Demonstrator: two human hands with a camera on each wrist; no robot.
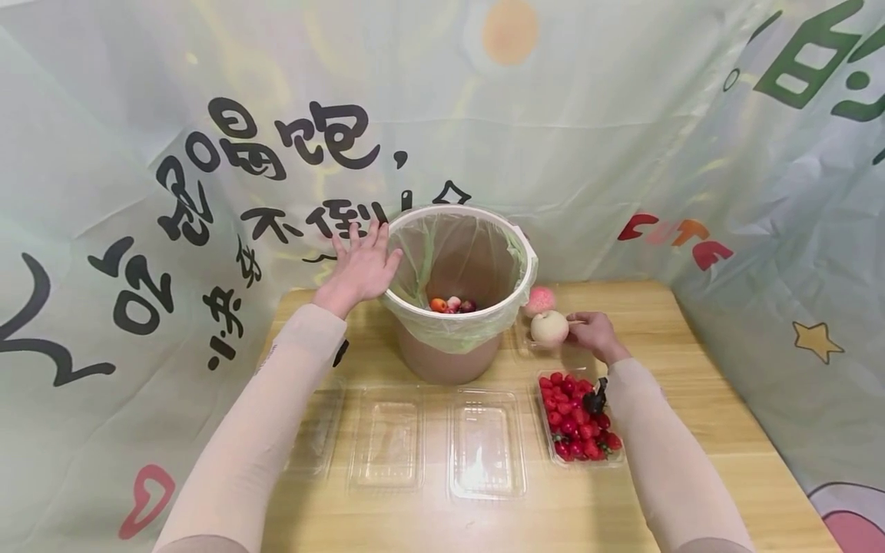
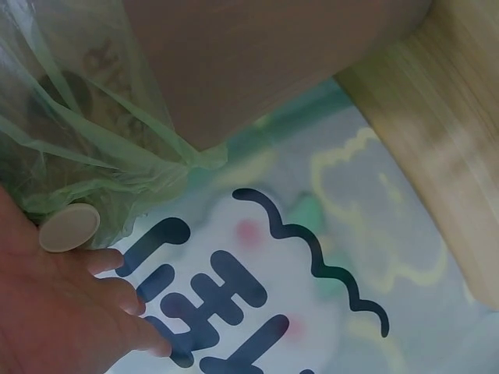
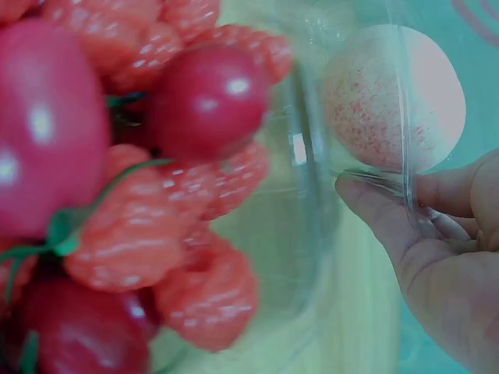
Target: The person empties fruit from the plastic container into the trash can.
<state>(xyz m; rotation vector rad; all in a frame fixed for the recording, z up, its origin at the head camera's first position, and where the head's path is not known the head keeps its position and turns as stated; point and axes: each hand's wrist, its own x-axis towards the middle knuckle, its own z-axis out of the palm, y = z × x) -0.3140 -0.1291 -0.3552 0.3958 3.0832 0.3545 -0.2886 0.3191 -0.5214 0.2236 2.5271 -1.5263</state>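
Observation:
My left hand point(image 1: 362, 265), fingers spread, rests at the left rim of a brown bin point(image 1: 449, 361) with a white rim and pale green liner bag point(image 1: 515, 269). Its fingers also show beside the liner in the left wrist view. Small fruits point(image 1: 452, 306) lie inside the bin. To the bin's right, my right hand point(image 1: 596, 335) pinches the edge of a clear plastic container point(image 3: 394, 183) between thumb and fingers. The container holds a pale peach point(image 1: 549, 329) and a pinker peach point(image 1: 540, 300). Part of its base is hidden behind the peaches.
A clear box point(image 1: 542, 430) of red berries and small tomatoes point(image 1: 577, 418) stands near my right forearm. Clear plastic trays point(image 1: 387, 445) lie in a row on the wooden table point(image 1: 698, 430). Printed fabric point(image 1: 588, 153) walls surround the table.

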